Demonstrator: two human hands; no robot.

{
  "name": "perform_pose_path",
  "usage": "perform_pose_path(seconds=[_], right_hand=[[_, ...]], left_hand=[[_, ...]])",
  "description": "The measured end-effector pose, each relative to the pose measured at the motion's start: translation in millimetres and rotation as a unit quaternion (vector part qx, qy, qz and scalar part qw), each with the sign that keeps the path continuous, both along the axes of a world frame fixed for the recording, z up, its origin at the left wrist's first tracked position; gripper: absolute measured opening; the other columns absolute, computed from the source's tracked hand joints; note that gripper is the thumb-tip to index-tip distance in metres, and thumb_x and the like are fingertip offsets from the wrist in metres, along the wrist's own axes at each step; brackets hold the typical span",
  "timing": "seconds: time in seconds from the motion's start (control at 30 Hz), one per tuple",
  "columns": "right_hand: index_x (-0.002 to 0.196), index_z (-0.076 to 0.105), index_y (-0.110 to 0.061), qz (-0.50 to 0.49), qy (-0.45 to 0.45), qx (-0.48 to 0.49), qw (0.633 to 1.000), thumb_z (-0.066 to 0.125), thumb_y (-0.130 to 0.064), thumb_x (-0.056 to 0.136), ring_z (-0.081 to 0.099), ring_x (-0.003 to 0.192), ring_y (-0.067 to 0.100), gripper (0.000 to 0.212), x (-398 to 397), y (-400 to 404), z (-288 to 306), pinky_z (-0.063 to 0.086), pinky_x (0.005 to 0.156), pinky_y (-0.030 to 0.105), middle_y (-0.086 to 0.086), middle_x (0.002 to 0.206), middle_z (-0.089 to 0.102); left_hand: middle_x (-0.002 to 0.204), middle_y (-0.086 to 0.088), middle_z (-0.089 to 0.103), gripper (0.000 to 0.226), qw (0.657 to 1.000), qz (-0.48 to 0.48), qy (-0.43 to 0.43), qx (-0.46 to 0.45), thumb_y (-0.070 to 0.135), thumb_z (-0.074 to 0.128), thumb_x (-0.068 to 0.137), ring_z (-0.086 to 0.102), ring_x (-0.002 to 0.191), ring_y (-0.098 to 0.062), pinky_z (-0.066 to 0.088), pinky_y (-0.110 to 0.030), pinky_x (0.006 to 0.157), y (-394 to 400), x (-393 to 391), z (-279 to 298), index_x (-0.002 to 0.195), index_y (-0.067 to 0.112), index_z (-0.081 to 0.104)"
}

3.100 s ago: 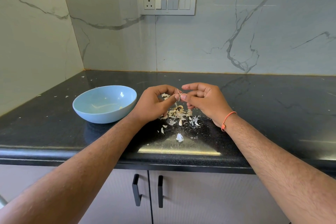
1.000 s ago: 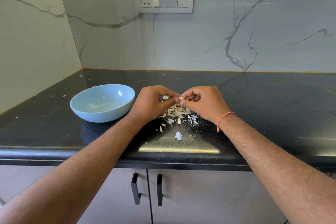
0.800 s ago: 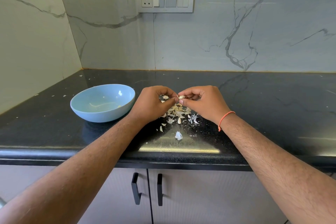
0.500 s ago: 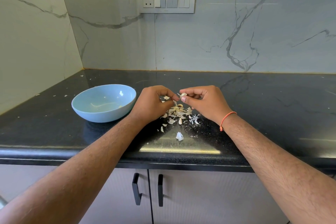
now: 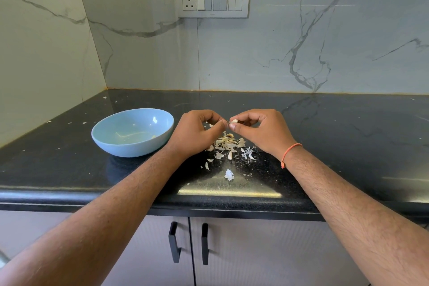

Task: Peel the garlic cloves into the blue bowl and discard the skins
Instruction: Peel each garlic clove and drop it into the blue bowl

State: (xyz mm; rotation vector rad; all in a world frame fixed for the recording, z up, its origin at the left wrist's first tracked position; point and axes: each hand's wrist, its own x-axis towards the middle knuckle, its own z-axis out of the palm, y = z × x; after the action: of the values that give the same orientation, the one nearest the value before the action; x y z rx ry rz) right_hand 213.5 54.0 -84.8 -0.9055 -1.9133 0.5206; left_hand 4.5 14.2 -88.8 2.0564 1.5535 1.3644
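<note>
A small pale garlic clove [image 5: 234, 121] is pinched between the thumb and fingers of my right hand [image 5: 262, 131], held above the counter. My left hand [image 5: 197, 133] faces it, its curled fingertips meeting the clove's left end, where a thin wisp of skin shows. Below both hands lies a heap of garlic skins and cloves [image 5: 228, 144] on the black counter. The blue bowl [image 5: 132, 132] stands to the left of my left hand, with a few pale bits inside.
The black countertop [image 5: 348, 146] runs to marble walls at the back and left. Loose skin flakes [image 5: 229, 174] lie toward the counter's front edge. A switch panel [image 5: 212, 2] is on the back wall. Cabinet doors with black handles [image 5: 174, 241] are below.
Both hands have stayed together over the heap, fingers working at the clove. The clove has shifted slightly between the fingertips. The bowl has not moved.
</note>
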Motion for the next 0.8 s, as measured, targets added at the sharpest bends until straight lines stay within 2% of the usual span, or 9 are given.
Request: perform_pose_path(seconds=[0.07, 0.2, 0.33, 0.43, 0.53, 0.6, 0.67, 0.73, 0.8], right_hand=[[0.089, 0.084, -0.027, -0.005, -0.003, -0.004, 1.000, 0.087, -0.026, 0.084, 0.071, 0.071, 0.000, 0.006, 0.0, -1.0, -0.5, 0.055, 0.067, 0.013, -0.012, 0.077, 0.078], [0.091, 0.084, -0.027, -0.026, -0.022, 0.008, 0.999, 0.086, -0.021, 0.084, 0.069, 0.067, -0.005, 0.010, -0.7, -3.0, 0.1, 0.052, 0.066, 0.007, -0.012, 0.074, 0.076], [0.092, 0.084, -0.027, -0.039, -0.028, 0.010, 0.999, 0.084, -0.016, 0.083, 0.064, 0.061, -0.009, 0.014, -1.4, -3.2, 0.7, 0.047, 0.062, 0.005, -0.016, 0.069, 0.072], [0.090, 0.085, -0.028, -0.042, -0.049, 0.016, 0.998, 0.084, -0.019, 0.082, 0.066, 0.060, -0.005, 0.013, -1.5, -5.0, 0.5, 0.047, 0.061, 0.005, -0.018, 0.064, 0.071], [0.087, 0.083, -0.026, -0.045, -0.043, 0.019, 0.998, 0.081, -0.021, 0.083, 0.069, 0.062, -0.002, 0.008, -0.4, -6.8, 1.7, 0.050, 0.062, 0.008, -0.015, 0.066, 0.072], [0.085, 0.082, -0.026, -0.046, -0.042, 0.019, 0.998, 0.079, -0.018, 0.082, 0.070, 0.062, 0.000, 0.008, 0.2, -7.5, 2.2, 0.053, 0.064, 0.010, -0.014, 0.065, 0.073], [0.085, 0.082, -0.025, -0.046, -0.042, 0.019, 0.998, 0.079, -0.015, 0.081, 0.070, 0.062, 0.000, 0.011, 0.5, -7.2, 1.9, 0.055, 0.067, 0.011, -0.013, 0.065, 0.073], [0.087, 0.083, -0.025, -0.045, -0.044, 0.021, 0.998, 0.078, -0.014, 0.081, 0.070, 0.064, -0.001, 0.014, 0.5, -6.3, 1.6, 0.056, 0.070, 0.011, -0.012, 0.065, 0.074], [0.091, 0.084, -0.026, -0.046, -0.041, 0.020, 0.998, 0.078, -0.013, 0.083, 0.071, 0.067, 0.000, 0.017, 0.3, -5.0, 1.2, 0.056, 0.074, 0.012, -0.011, 0.064, 0.074]], left_hand=[[0.072, 0.012, 0.075, 0.022, 1.000, 0.017, -0.014, 0.002, 0.038, 0.071, 0.098, 0.061, 0.049, 0.000, 0.047, -0.022, 0.055, 0.2, 0.4, 0.1, 0.080, 0.025, 0.074], [0.060, 0.018, 0.070, 0.019, 1.000, 0.007, -0.025, -0.012, 0.036, 0.080, 0.093, 0.053, 0.042, 0.001, 0.038, -0.012, 0.049, 0.7, 0.6, -1.0, 0.084, 0.022, 0.072], [0.099, 0.015, 0.078, 0.020, 0.998, -0.054, -0.029, -0.004, 0.027, 0.086, 0.087, 0.058, 0.047, -0.009, 0.049, -0.021, 0.054, 1.5, -2.4, -2.7, 0.104, 0.029, 0.076], [0.081, 0.013, 0.077, 0.011, 0.999, -0.044, -0.027, 0.010, 0.034, 0.086, 0.088, 0.050, 0.043, -0.006, 0.039, -0.016, 0.047, -1.0, -0.5, -2.2, 0.089, 0.028, 0.076], [0.061, 0.015, 0.070, 0.024, 0.999, -0.001, -0.030, 0.019, 0.041, 0.081, 0.091, 0.047, 0.038, -0.004, 0.032, -0.012, 0.044, -0.4, 0.0, -3.0, 0.079, 0.023, 0.071], [0.067, 0.018, 0.072, 0.024, 1.000, 0.024, -0.013, 0.013, 0.046, 0.078, 0.093, 0.059, 0.044, -0.009, 0.041, -0.016, 0.050, 1.4, -1.2, -2.9, 0.081, 0.026, 0.073], [0.083, 0.020, 0.077, 0.016, 1.000, 0.023, 0.001, 0.002, 0.044, 0.073, 0.097, 0.066, 0.054, 0.000, 0.047, -0.019, 0.060, 2.7, -1.8, -2.6, 0.094, 0.030, 0.079], [0.095, 0.019, 0.079, 0.016, 1.000, 0.018, 0.008, -0.004, 0.038, 0.070, 0.100, 0.066, 0.058, 0.009, 0.046, -0.015, 0.063, 3.7, -1.7, -2.6, 0.110, 0.031, 0.081], [0.100, 0.018, 0.079, 0.019, 1.000, 0.019, 0.018, 0.001, 0.035, 0.071, 0.100, 0.063, 0.061, 0.016, 0.042, -0.009, 0.062, 2.8, -1.5, -2.4, 0.116, 0.031, 0.080]])
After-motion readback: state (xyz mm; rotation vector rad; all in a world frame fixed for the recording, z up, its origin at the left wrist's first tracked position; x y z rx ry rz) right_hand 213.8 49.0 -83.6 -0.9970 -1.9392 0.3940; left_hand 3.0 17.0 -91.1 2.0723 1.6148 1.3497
